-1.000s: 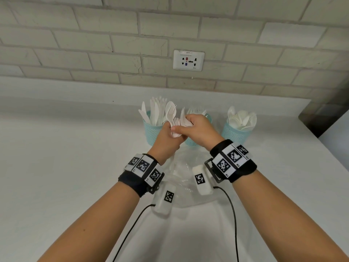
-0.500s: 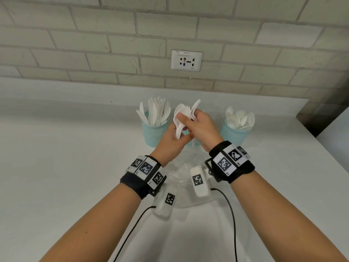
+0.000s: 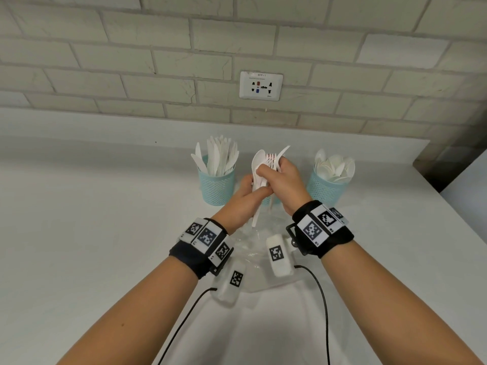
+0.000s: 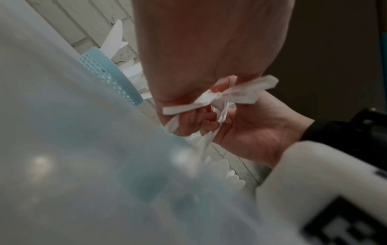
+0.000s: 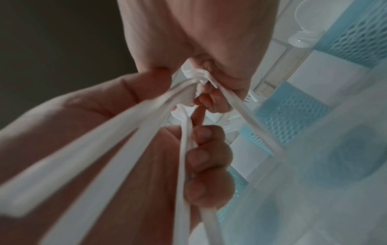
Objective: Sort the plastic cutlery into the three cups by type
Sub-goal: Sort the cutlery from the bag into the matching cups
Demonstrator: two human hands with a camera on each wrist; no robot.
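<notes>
Both hands hold one bundle of white plastic cutlery (image 3: 263,167) above the counter, in front of the middle cup. My left hand (image 3: 249,194) grips the handles from below; my right hand (image 3: 279,175) pinches the upper part, where a spoon bowl, fork tines and a knife tip stick out. Three light-blue mesh cups stand at the back: the left cup (image 3: 217,187) holds knives, the right cup (image 3: 325,189) holds spoons, and the middle cup (image 3: 266,200) is mostly hidden behind my hands. The right wrist view shows the handles (image 5: 125,132) fanning out from the grip.
A clear plastic bag (image 3: 258,248) lies on the white counter (image 3: 92,233) under my wrists. A brick wall with a power socket (image 3: 261,85) rises behind the cups. The counter's right edge (image 3: 448,198) drops off beside the spoon cup.
The bundle has been raised a little and turned more upright in front of the middle cup. My right hand has shifted its hold higher on it.
</notes>
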